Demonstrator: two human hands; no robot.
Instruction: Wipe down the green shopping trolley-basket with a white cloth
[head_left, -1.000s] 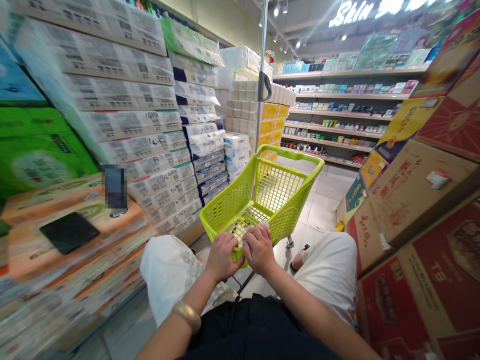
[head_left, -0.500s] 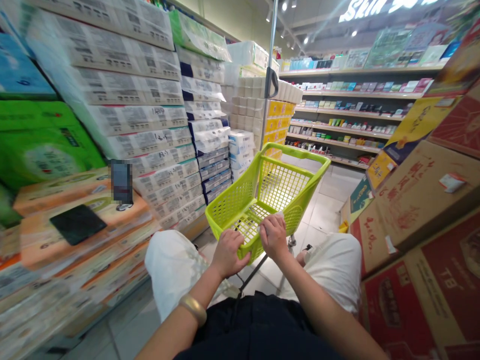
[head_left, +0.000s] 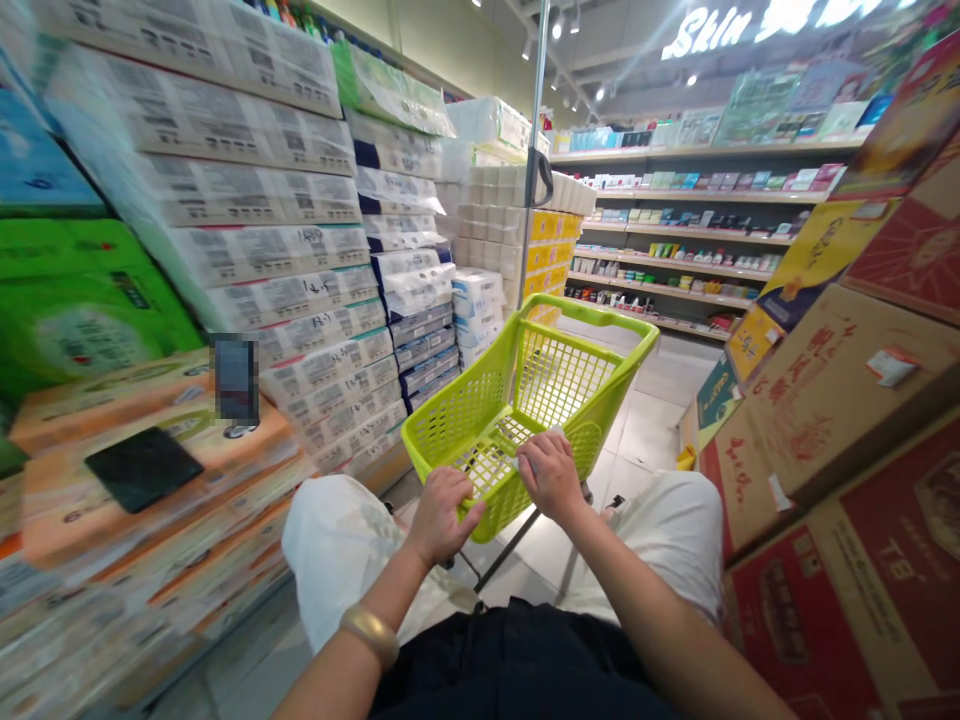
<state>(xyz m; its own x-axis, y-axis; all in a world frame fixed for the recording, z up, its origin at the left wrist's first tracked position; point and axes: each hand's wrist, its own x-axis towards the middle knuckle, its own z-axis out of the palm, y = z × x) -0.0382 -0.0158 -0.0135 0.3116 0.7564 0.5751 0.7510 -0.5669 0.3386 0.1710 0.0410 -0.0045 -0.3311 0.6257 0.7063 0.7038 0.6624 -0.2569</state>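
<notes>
A yellow-green plastic shopping cart (head_left: 469,395) on a metal frame stands between my knees, and its perforated basket shows nothing inside. My left hand (head_left: 445,515) is closed over the basket's near left rim, with the thumb pointing right. On the near right side, my right hand (head_left: 551,475) is curled into a fist against the rim. Small white bits, like a tissue, show at the edges of that fist; most of it is hidden by the fingers.
Stacked white-wrapped packs (head_left: 292,250) rise at the left. A black tablet-like slab (head_left: 142,468) and a blurred phone-like device (head_left: 235,378) rest on orange packs (head_left: 56,500). Cardboard cartons (head_left: 832,390) line the right. Behind the cart are a metal pole (head_left: 538,90) and product shelves (head_left: 682,200).
The view has tilted up a little, so the surroundings sit lower. My hands stay at the basket's near rim, with only slight shifts in position.
</notes>
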